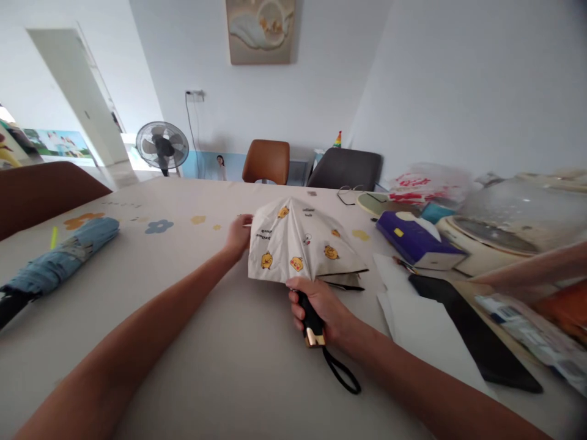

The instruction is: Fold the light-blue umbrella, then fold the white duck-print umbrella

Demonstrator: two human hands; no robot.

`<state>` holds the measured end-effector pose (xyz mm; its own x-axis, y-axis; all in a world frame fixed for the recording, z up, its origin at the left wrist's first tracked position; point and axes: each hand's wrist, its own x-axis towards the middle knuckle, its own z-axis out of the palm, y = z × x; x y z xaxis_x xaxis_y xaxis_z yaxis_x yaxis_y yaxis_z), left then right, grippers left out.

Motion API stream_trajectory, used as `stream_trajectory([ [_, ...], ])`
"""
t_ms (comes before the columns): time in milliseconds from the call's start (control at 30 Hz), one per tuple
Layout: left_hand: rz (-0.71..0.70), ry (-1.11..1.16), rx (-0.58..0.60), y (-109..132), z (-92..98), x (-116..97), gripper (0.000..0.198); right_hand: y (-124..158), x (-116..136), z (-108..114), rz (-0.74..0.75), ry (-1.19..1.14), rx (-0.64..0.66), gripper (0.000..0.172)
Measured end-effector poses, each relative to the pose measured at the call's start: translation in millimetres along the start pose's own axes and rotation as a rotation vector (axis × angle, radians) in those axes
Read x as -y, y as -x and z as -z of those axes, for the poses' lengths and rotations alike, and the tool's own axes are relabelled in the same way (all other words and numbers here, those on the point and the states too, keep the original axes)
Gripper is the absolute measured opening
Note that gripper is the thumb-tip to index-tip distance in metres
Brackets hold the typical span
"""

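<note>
A white folding umbrella (293,238) printed with yellow ducks lies partly fanned out, its loose panels spread over the table. Its black handle ends in a gold cap and a black wrist strap (342,373). My right hand (321,305) is wrapped round that handle, thumb toward the canopy. At the canopy's left edge is my left hand (241,235); its fingertips are partly hidden behind the fabric, so I cannot tell whether they grip it. A blue folded umbrella (68,253) with a black handle rests at the far left.
On the right are a purple tissue box (413,241), white paper (435,330), a black tablet-like slab (477,336) and a cream appliance with a clear lid (495,235). Glasses (351,194) lie near the back edge. Brown (266,160) and dark grey (346,168) chairs stand behind the table (206,379).
</note>
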<state>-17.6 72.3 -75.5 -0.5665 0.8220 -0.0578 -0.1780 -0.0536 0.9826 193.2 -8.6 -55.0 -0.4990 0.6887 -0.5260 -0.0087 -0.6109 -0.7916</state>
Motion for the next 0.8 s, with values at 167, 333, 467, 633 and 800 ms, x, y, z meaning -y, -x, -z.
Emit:
stream_trajectory([
  [167, -0.066, -0.066, -0.262, -28.2, 35.7, -10.5, 0.027, -0.1, 6.7, -1.1, -0.041, -0.025, -0.019, 0.019],
  [333, -0.218, -0.184, -0.187, -4.5, 11.4, -16.3, 0.027, 3.3, 6.4, -2.9, -0.087, 0.014, 0.015, 0.025],
  [467, -0.654, -0.421, 0.052, 33.5, -30.3, -28.0, 0.031, 4.4, 6.1, -3.0, -0.078, 0.011, 0.032, 0.022],
  [633, -1.048, -0.900, 0.576, 63.2, -80.6, -35.8, 0.037, 0.9, 4.6, -1.2, -0.100, 0.044, 0.077, 0.019],
  [800, -1.029, -1.355, 0.999, 68.2, -130.3, -43.5, 0.054, -5.2, -0.9, 1.5, -0.078, 0.047, 0.114, 0.020],
])
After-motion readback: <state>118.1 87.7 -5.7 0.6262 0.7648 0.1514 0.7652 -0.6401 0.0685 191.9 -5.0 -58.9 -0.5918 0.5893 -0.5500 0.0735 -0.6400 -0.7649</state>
